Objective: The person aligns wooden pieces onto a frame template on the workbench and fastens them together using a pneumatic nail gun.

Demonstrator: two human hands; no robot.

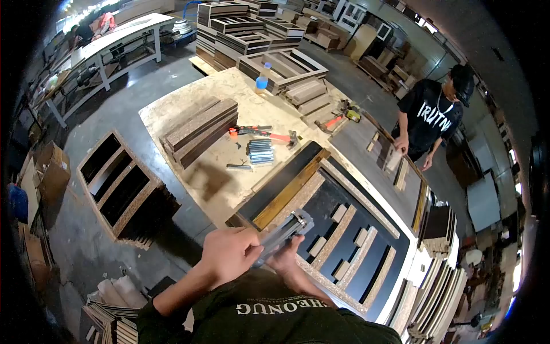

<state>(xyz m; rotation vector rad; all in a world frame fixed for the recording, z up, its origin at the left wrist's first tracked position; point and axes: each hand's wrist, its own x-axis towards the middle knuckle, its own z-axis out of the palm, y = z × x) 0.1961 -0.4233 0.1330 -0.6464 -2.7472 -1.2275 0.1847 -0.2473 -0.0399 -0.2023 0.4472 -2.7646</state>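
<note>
Held close in front of my chest is a grey staple gun (279, 236), its nose pointing away from me over the table's edge. My left hand (229, 252) is closed in a pinch at the tool's near end. Wrapped around the tool's body from the other side is my right hand (286, 255), its fingers partly hidden. Just beyond lies a dark panel (321, 198) with chipboard strips and small blocks laid on it. Silver staple strips (260, 152) lie in a bundle on the plywood table (215, 186), near an orange-handled hammer (281, 136).
A co-worker (429, 112) handles wood pieces over another panel (358, 143) at the right. Stacked boards (200, 132) and a blue bottle (262, 83) are on the table. Slatted frames (117, 189) stand on the floor at left; more frames (246, 34) are piled behind.
</note>
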